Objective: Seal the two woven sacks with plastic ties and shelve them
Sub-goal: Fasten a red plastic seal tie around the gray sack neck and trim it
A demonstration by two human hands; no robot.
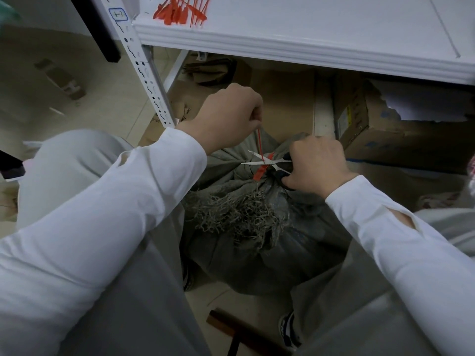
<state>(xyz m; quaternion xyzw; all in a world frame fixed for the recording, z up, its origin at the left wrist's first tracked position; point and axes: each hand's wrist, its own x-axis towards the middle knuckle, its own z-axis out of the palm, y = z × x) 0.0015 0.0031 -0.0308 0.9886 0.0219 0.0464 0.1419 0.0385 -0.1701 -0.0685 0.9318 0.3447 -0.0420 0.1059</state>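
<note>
Shelf [282, 47] overhead (spare ties [180, 11]), boxes [372, 124] behind sack [244, 240]

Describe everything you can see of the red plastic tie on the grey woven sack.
The thin red plastic tie is looped round the gathered neck of the grey woven sack. Its flat rectangular tag lies tilted against that neck. Its narrow tail runs straight up to the left hand, which pinches its end. The open silver blades of the black-handled scissors, gripped by the right hand, straddle the tail just above the tag. The tail looks uncut.
</note>
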